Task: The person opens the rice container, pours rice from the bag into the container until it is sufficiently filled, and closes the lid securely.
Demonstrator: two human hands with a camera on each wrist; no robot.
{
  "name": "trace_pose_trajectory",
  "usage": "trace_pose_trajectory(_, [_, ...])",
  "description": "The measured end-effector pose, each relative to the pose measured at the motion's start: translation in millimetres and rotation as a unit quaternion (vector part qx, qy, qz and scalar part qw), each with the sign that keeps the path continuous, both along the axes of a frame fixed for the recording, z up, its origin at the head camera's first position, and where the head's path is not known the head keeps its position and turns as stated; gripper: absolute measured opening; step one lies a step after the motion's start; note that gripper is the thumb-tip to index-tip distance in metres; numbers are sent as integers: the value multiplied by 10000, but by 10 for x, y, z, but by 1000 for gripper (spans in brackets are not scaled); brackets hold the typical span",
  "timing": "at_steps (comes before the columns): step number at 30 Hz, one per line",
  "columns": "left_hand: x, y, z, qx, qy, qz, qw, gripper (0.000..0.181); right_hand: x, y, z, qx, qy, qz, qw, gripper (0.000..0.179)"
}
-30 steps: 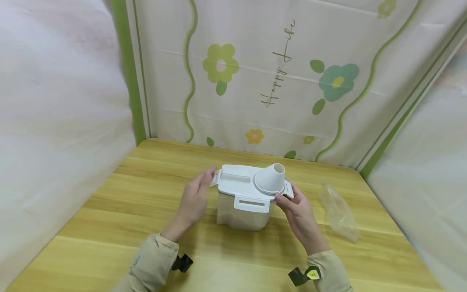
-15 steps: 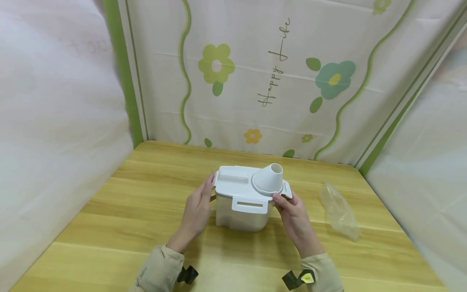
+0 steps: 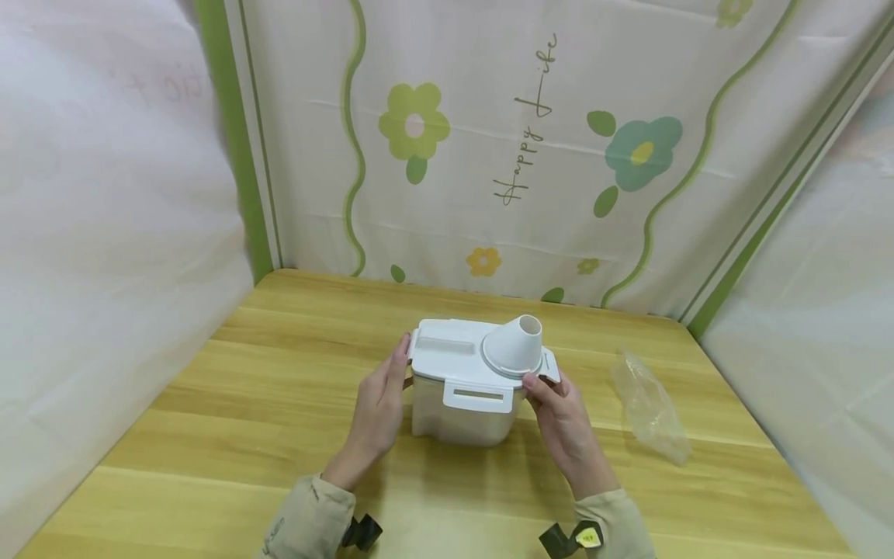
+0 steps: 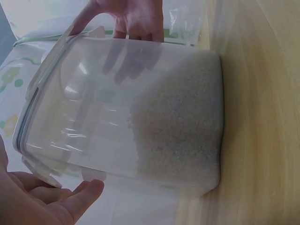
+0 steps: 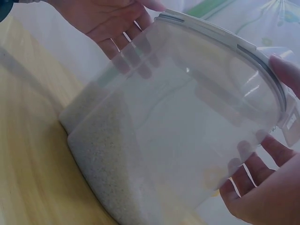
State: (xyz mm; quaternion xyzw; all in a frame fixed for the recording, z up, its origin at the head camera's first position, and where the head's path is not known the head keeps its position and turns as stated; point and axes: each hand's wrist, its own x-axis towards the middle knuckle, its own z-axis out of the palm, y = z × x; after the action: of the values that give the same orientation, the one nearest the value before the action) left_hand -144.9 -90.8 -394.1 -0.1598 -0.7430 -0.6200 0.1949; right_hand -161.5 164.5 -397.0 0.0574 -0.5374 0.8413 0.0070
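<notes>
A translucent storage container [image 3: 457, 427] stands on the table under a white lid [image 3: 436, 365] with a cone-shaped spout [image 3: 508, 349]. Pale grains [image 4: 183, 126] fill its lower part, banked to one side. My left hand [image 3: 377, 407] holds the left end, fingers at the left latch [image 3: 413, 347], which lies down along the side. At the other end my right hand [image 3: 569, 427] grips the corner, thumb on the lid's edge and fingers beneath against the wall. The front latch [image 3: 478, 404] and right latch [image 3: 550, 365] stick outward.
A crumpled clear plastic bag [image 3: 649, 407] lies on the wooden table [image 3: 279, 373], right of the container. Fabric screens [image 3: 321, 140] printed with flowers enclose the back and both sides. A black wrist mount [image 3: 362, 533] hangs near each sleeve cuff.
The left latch, raised a second ago, is now folded down against the side, with my left hand closer in to the container. My right hand keeps its hold at the right corner.
</notes>
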Motion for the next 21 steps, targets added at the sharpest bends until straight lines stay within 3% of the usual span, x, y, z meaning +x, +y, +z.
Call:
trace_pose_trajectory(15, [14,20,-36,-397,92,315,9987,46,27,-12,-44,-74,64,-18,10000,18])
trace_pose_trajectory(21, [-4,32,-27,-538,145,455,9974,46,15,-21,-38,-165,271,23,9995,17])
